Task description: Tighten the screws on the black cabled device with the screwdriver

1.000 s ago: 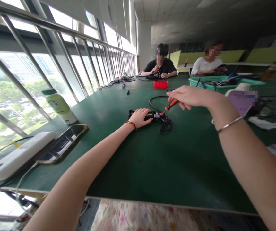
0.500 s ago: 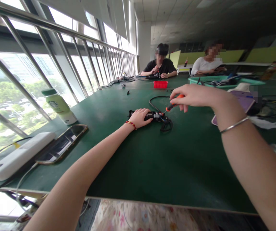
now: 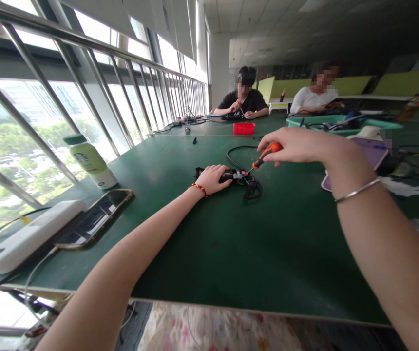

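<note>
— Left hand (image 3: 214, 180)?
— One; fingers and thumb closed over black device (image 3: 237, 177), wired end at three o'clock, on green table (image 3: 224, 253).
— Right hand (image 3: 295, 145)?
— One; fingers curled round orange-black screwdriver (image 3: 262, 158), shaft towards eight o'clock, tip at device.

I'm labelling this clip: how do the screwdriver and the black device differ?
The screwdriver has an orange-and-black handle; the black device has pale parts and wires showing. The screwdriver slants in the right hand; the black device lies on the green table under the left hand. Both are elongated.
</note>
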Demonstrator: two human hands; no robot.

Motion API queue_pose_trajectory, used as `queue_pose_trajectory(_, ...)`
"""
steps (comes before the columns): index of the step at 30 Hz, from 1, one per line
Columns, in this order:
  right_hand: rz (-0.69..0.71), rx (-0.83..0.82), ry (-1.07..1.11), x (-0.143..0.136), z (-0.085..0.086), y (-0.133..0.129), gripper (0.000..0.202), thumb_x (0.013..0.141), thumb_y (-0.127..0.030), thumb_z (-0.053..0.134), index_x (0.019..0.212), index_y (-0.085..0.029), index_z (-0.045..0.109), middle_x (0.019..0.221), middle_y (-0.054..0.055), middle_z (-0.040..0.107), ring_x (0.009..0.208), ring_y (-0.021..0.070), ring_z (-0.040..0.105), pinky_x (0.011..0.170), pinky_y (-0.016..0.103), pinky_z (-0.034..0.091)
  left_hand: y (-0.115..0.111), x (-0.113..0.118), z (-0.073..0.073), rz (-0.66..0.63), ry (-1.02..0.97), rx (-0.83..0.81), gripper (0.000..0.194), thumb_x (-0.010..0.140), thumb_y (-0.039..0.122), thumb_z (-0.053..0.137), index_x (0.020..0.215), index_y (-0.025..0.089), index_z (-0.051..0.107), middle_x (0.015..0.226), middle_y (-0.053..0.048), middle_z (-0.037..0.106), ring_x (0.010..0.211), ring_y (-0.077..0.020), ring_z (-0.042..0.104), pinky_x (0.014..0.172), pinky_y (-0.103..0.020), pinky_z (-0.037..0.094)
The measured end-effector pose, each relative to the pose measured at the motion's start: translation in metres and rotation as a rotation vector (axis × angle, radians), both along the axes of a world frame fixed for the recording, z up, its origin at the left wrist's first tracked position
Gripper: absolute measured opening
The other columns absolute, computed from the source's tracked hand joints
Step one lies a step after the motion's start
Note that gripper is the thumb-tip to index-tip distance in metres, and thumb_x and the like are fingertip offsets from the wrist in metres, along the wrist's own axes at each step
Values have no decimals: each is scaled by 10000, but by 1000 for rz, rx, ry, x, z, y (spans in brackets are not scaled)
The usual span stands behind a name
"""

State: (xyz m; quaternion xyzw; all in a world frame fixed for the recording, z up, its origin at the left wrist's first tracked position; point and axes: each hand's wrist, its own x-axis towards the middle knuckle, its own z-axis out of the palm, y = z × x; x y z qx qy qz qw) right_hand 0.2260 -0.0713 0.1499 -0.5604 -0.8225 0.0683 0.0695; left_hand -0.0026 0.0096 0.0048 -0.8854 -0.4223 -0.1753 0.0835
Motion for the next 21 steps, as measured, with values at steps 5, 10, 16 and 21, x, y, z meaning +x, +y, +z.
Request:
queue_pose_trajectory(5,-81,-215,31,1,-2,3,440,854,-557,414,988,-208,646,646,52,701,632,222,675,710,348,482,0,0,0,1,2,1,397,863,475,453,1111,181,550,1074,-92,637,988,-253,594,895,-380,431)
queue_pose_trajectory(10,-18,-95,15,3,-2,5,350,803,-429,538,1057,-210,637,793,50,728,703,212,678,700,326,480,-1,0,0,4,2,-7,393,861,472,458,1101,176,554,1064,-93,639,984,-255,591,886,-377,434)
queue_pose_trajectory(16,-18,-39,7,1,-2,4,344,804,-422,543,1064,-219,638,785,35,725,697,200,675,680,308,471,0,0,0,-1,1,-1,391,859,471,463,1098,174,552,1063,-93,640,978,-253,593,885,-378,433)
queue_pose_trajectory(21,-79,-210,9,0,-2,3,448,849,-550,441,1029,-187,635,634,37,697,609,199,667,682,320,480,1,0,-1,2,1,3,394,861,475,455,1105,180,550,1065,-89,642,980,-253,595,887,-377,434)
